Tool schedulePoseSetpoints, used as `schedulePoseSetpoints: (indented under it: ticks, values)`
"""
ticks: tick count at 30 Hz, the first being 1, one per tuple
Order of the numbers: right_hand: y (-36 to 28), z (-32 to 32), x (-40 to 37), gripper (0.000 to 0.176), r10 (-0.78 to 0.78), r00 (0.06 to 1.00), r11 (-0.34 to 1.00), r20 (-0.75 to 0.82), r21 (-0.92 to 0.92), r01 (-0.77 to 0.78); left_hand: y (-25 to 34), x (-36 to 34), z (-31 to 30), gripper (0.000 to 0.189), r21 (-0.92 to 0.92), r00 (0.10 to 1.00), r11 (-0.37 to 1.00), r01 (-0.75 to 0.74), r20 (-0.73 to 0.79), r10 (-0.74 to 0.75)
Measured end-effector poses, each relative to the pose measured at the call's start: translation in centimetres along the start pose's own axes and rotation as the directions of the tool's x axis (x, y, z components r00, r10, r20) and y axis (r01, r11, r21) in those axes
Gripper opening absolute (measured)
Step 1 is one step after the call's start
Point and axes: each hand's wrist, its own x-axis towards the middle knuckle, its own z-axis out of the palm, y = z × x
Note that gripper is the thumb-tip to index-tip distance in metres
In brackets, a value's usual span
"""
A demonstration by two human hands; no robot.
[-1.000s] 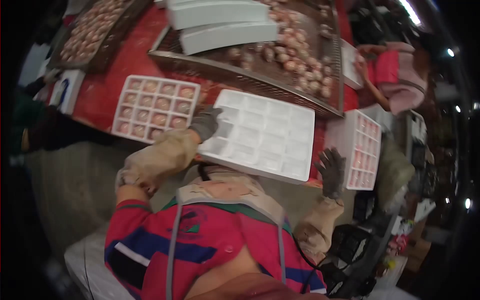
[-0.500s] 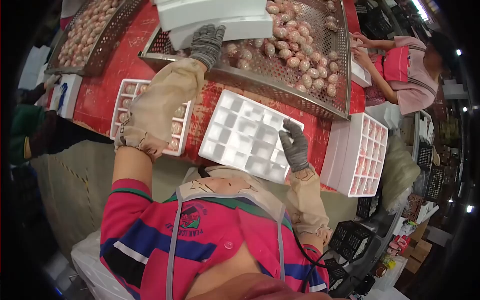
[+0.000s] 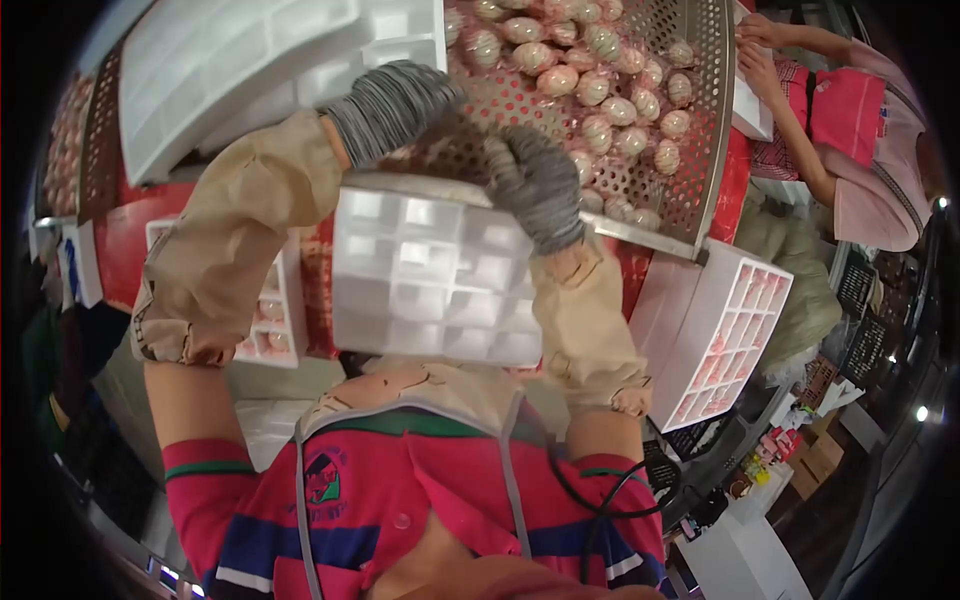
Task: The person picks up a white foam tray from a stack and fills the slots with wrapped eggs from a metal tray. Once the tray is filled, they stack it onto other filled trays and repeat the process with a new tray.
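My left hand, in a grey knit glove, reaches over the near side of a perforated metal tray, beside stacked white foam trays. Its fingers are stretched out, with nothing visible in them. My right hand, gloved alike, is over the metal tray's near rim with fingers apart; no item shows in it. Plastic-wrapped eggs lie loose in the metal tray, beyond both hands. Before my body is a white foam tray with square pockets, its pockets without eggs; my right forearm covers its right edge.
At the left, a foam tray holding wrapped eggs is partly behind my left sleeve. A filled foam tray stands tilted at the right. Another person works at the upper right. A second metal tray is at far left.
My left hand has come off the stacked foam trays, which now sit further left. My right hand has moved from the pocketed tray up to the metal tray. The camera view has shifted.
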Motion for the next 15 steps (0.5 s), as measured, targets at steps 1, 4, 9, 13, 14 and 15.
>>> schedulePoseSetpoints:
  ticks: [1, 4, 9, 13, 14, 15]
  values:
    - [0.6, 0.4, 0.1, 0.013, -0.152, 0.985, 0.988, -0.081, -0.032, 0.15, 0.1, 1.5, 0.7, 0.022, 0.245, 0.98, 0.949, -0.196, 0.029, 0.195]
    - [0.6, -0.2, 0.1, 0.018, -0.001, 0.996, 0.999, 0.093, 0.035, -0.002, -1.7, 3.3, 2.4, 0.017, 0.685, 0.898, 0.581, -0.44, 0.347, 0.27]
    - [0.8, -0.4, -0.1, 0.018, -0.022, 0.999, 0.995, 0.029, 0.103, 0.019, -3.8, 1.8, -1.4, 0.02, 0.392, 0.935, 0.903, -0.175, 0.353, 0.028]
    - [0.3, -0.6, -0.2, 0.015, 0.035, 0.998, 0.987, 0.046, 0.154, -0.042, -3.9, 1.0, -2.6, 0.023, 0.234, 0.935, 0.972, -0.01, 0.348, -0.074]
    - [0.4, -0.3, 0.0, 0.015, 0.028, 0.999, 0.986, 0.044, 0.166, -0.035, -4.1, 0.7, -3.3, 0.024, 0.214, 0.935, 0.976, 0.027, 0.34, -0.1]
    - [0.3, -0.2, 0.0, 0.015, 0.053, 0.998, 0.988, 0.032, 0.143, -0.057, -4.1, 0.4, -3.5, 0.025, 0.183, 0.933, 0.981, 0.066, 0.336, -0.126]
